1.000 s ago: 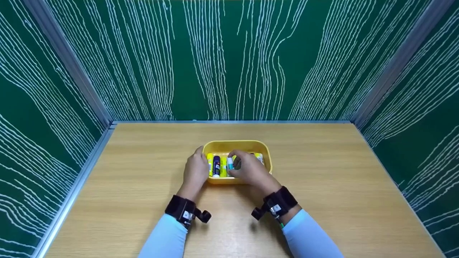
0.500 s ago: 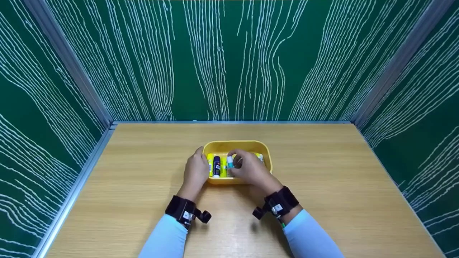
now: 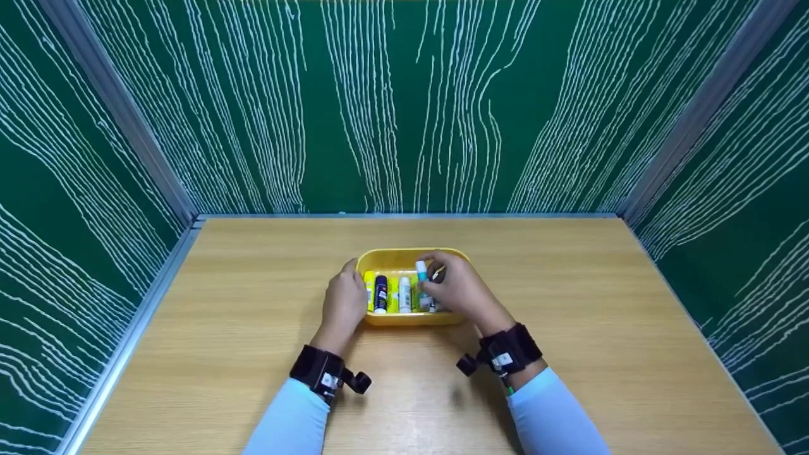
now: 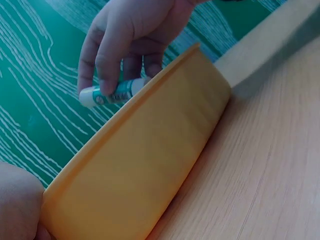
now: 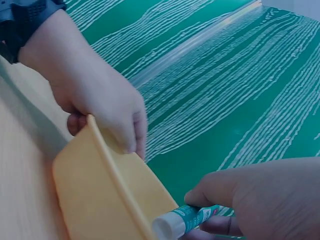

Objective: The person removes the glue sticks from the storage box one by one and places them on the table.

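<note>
A teal glue stick with white ends (image 3: 421, 270) is pinched between the thumb and fingers of my right hand (image 3: 464, 287), tilted above the right part of a yellow plastic bin (image 3: 414, 320). The left wrist view shows this glue stick (image 4: 115, 93) just over the bin's rim. My left hand (image 3: 344, 297) grips the bin's left wall, its fingers curled over the rim in the right wrist view. Inside, side by side, lie a yellow stick (image 3: 369, 291), a dark glue stick (image 3: 380, 294), another yellow stick (image 3: 393, 296) and a white one (image 3: 404, 295). My right hand hides the bin's right end.
The bin stands on a wooden table (image 3: 284, 253). Green panels with white wavy lines (image 3: 411, 126) rise behind and on both sides, joined by metal corner posts (image 3: 126, 107). Each wrist wears a black camera strap (image 3: 510, 349).
My right hand has moved right and slightly up with the teal glue stick. The white stick now shows in the bin where that hand was. My left hand has stayed on the bin.
</note>
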Motion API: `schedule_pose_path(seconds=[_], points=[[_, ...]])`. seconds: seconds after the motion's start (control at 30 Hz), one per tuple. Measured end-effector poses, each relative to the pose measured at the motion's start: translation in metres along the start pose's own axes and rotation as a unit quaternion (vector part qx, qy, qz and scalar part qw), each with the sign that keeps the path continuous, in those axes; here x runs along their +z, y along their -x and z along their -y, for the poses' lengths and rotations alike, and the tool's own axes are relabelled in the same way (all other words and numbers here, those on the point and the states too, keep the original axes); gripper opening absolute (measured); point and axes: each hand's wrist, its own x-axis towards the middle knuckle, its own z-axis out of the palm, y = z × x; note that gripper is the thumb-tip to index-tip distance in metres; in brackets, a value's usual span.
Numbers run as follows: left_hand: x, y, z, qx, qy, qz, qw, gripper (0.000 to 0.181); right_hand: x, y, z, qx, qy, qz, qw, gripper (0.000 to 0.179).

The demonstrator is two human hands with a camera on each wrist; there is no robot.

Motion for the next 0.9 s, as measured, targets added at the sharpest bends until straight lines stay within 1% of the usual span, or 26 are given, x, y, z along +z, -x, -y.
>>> schedule_pose_path(seconds=[0.27, 0.47, 0.53, 0.77, 0.9], points=[[0.0, 0.0, 0.0, 0.0, -0.005, 0.0, 1.0, 0.048, -0.02, 0.001, -0.004, 0.006, -0.002, -0.014, 0.9999, 0.046], [0.0, 0.001, 0.003, 0.028, -0.016, -0.016, 0.9994, 0.045, -0.04, 0.002, -0.011, 0.013, -0.018, -0.016, 0.9996, 0.047], [0.0, 0.001, 0.003, 0.031, -0.018, -0.018, 0.9992, 0.045, -0.048, 0.002, -0.014, 0.017, -0.019, -0.017, 0.9995, 0.047], [0.0, 0.0, 0.001, 0.003, -0.005, -0.004, 1.0, 0.048, -0.067, 0.004, -0.026, 0.032, -0.027, -0.019, 0.9989, 0.048], [0.0, 0.001, 0.0, -0.005, -0.005, -0.001, 1.0, 0.048, -0.075, 0.005, -0.031, 0.047, -0.039, -0.016, 0.998, 0.05]])
